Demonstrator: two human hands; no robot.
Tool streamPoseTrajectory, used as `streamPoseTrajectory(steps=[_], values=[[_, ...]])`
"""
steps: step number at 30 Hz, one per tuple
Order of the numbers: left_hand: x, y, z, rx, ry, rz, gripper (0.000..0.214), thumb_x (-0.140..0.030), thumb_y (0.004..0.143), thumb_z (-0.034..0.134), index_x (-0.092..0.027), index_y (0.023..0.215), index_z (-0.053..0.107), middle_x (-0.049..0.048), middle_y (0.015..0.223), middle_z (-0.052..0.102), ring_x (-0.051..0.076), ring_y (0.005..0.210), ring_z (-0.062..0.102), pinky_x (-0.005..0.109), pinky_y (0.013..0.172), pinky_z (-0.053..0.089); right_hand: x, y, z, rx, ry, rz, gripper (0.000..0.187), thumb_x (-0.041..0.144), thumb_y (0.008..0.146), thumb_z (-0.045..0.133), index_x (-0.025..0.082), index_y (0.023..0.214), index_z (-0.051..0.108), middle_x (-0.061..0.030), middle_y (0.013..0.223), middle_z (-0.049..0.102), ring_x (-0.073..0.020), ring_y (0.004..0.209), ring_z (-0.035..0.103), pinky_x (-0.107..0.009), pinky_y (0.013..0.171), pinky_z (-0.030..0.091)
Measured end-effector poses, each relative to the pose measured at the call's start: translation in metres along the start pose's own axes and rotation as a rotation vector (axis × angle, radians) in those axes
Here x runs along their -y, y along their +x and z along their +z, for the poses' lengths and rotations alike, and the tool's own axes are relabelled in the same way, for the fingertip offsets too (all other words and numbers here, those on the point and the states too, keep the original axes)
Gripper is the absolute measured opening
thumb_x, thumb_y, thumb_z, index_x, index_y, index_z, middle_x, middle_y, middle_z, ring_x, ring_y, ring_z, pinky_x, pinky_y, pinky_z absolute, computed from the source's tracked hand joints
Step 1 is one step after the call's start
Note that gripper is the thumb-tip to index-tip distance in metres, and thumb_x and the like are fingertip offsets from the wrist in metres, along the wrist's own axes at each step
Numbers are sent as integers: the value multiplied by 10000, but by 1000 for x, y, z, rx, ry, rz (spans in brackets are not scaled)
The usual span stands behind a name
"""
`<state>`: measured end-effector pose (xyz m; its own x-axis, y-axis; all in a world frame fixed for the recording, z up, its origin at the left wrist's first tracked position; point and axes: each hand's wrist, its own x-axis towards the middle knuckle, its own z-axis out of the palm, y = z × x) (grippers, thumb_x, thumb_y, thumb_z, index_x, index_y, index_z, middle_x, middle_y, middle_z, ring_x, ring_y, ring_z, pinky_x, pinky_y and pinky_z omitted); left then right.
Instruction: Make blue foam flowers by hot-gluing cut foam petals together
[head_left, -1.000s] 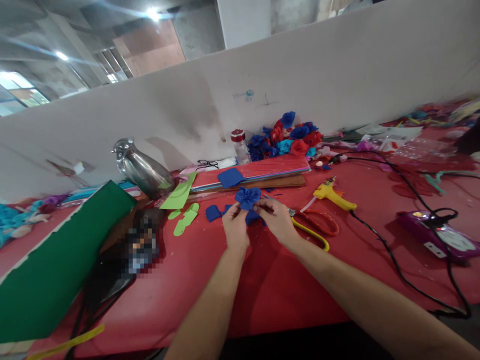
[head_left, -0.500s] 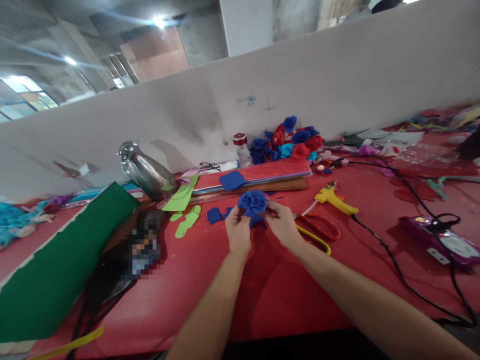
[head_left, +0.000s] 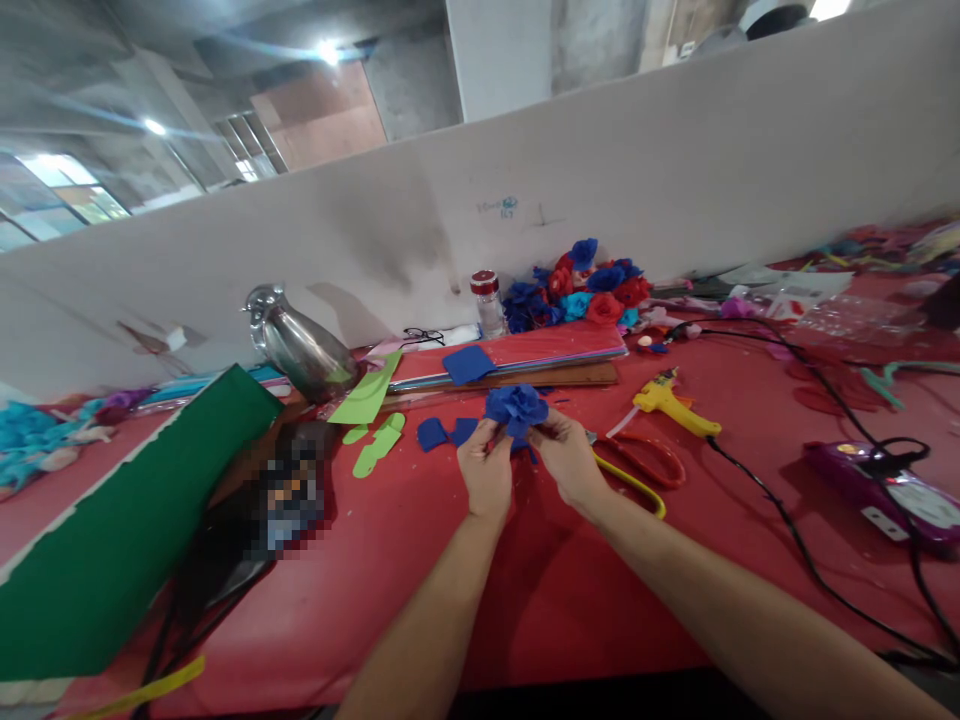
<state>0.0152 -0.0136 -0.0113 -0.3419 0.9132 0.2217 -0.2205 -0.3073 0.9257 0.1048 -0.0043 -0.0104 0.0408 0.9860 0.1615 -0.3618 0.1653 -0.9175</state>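
A ruffled blue paper flower (head_left: pixel 516 406) is held up between my two hands, above the red table. The fingers of my left hand (head_left: pixel 486 465) are closed on its left underside. My right hand (head_left: pixel 568 455) pinches it from the right, with the fingertips partly hidden by petals. Blue paper pieces (head_left: pixel 442 432) lie just left of the flower, and more blue paper shows behind my hands. Scissors with red and yellow handles (head_left: pixel 646 462) rest beside my right wrist. A yellow glue gun (head_left: pixel 679 403) lies farther right.
Stacked paper sheets (head_left: pixel 555 352) lie behind my hands, near a pile of red and blue flowers (head_left: pixel 592 285) and a glass jar (head_left: pixel 487 305). Left are green leaf cutouts (head_left: pixel 379 445), a metal jug (head_left: pixel 300 345) and a green board (head_left: pixel 142 530). A purple power strip (head_left: pixel 885 495) and cables lie right.
The flower has been tilted in my fingers, so its petals now show more from the side. Both hands stay closed on it, and the view has shifted slightly.
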Motion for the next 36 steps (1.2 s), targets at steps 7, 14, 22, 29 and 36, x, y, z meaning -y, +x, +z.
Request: streamPoseTrajectory(steps=[7,14,22,29,36], values=[[-2,2,2,-89,-125,-60,172,-285,594,776,-190,720,706,4,743,707,135,734,623,251,759,482,3,-2,0,16,0,18,208,411,619,747,242,729,697,-9,777,712,-200,785,618,-357,822,474],[-7,8,0,-125,-219,-111,201,-343,606,759,-184,684,663,-25,681,661,94,642,586,208,651,442,0,0,-2,17,-71,46,208,407,611,736,232,692,659,-1,707,681,-189,726,589,-344,775,472],[-14,3,3,-91,-209,-101,335,-481,619,757,-170,624,632,-27,603,604,90,571,527,211,591,423,-12,3,-7,-18,-170,9,163,356,625,674,223,601,582,0,647,613,-175,679,546,-330,733,457],[-10,2,3,-80,-130,-51,236,-359,659,759,-168,601,635,-46,598,566,78,601,502,196,624,414,-9,4,-9,-40,-260,-41,131,327,664,620,213,717,653,-26,738,676,-189,710,586,-321,716,458],[-3,3,-1,-34,-101,1,245,-402,724,700,-167,656,675,-10,696,626,109,700,566,232,722,454,-13,6,-10,-47,-338,-106,157,327,696,602,200,756,673,-30,767,713,-188,724,613,-305,706,463]])
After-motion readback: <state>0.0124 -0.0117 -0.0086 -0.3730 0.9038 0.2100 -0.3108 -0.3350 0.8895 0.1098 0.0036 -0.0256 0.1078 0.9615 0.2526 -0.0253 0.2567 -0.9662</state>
